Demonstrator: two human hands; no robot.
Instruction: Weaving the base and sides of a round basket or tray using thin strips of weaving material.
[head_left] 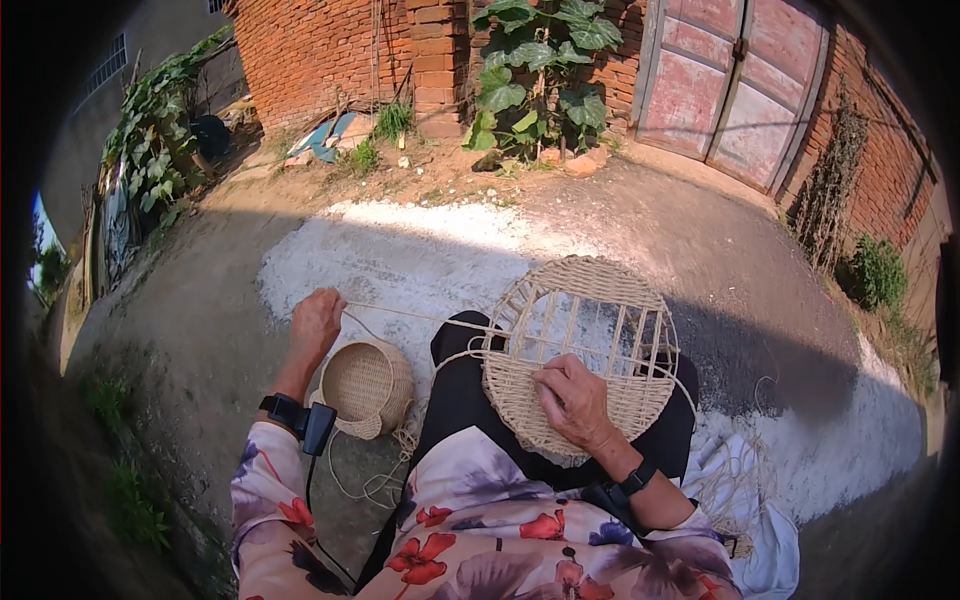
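Observation:
Across my lap lies a round, half-woven basket panel (520,402) of pale straw cord, its lower part dense and its upper part open with bare spokes and gaps. My left hand (318,318) is raised out to the left, closed on a cord (400,312) that runs taut to the panel's left edge. My right hand (575,400) rests on the panel with curled fingers, gripping it at the border between the dense weave and the open spokes. Its fingertips are partly hidden. Loose cord ends loop at the panel's left and right sides.
A small woven basket (368,388) stands on the ground beside my left leg, with loose cord (375,485) below it. At my right lie a white cloth (770,545) and tangled strands (735,490). Farther off are a brick wall (320,60), leafy plants (545,70) and a faded red double door (735,85).

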